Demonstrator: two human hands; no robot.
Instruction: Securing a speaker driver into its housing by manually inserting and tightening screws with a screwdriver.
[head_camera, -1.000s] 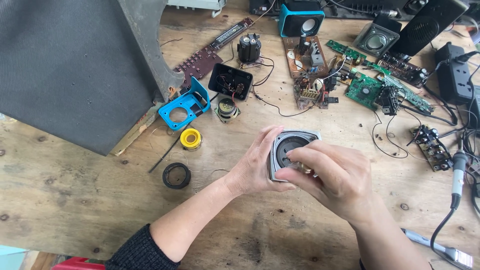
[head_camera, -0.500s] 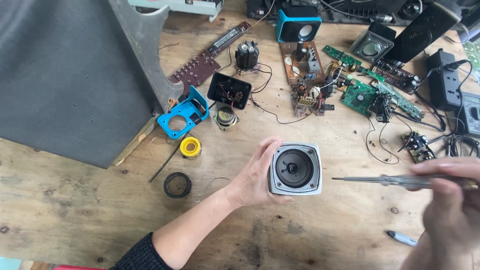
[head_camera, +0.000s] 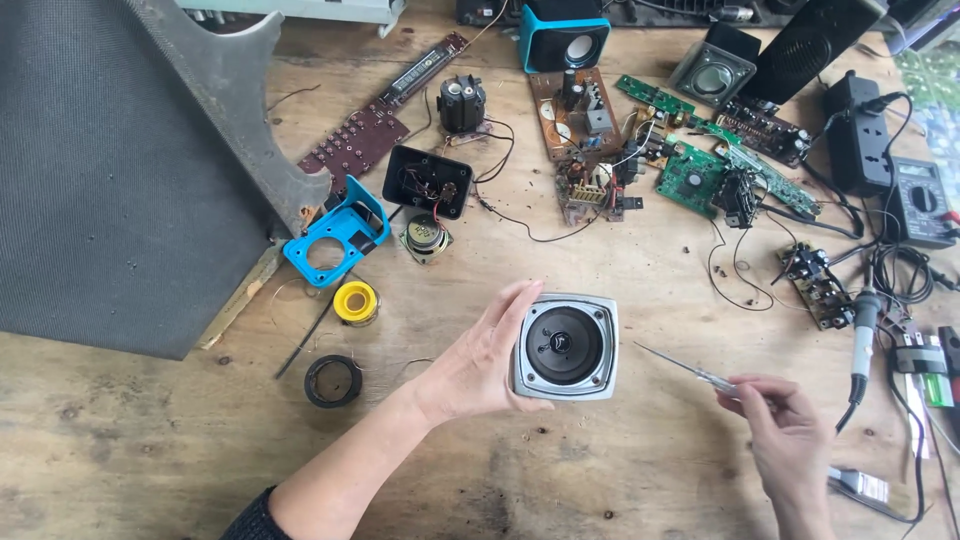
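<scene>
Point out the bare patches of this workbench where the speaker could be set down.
Bare wood lies along the near edge, below the black ring and left of the left hand. A smaller patch lies between the square speaker and the circuit boards. The far and right sides are crowded with boards, cables and tools.

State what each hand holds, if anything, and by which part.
The left hand grips the square silver speaker by its left edge. The right hand pinches a thin metal tool at its handle end.
</scene>
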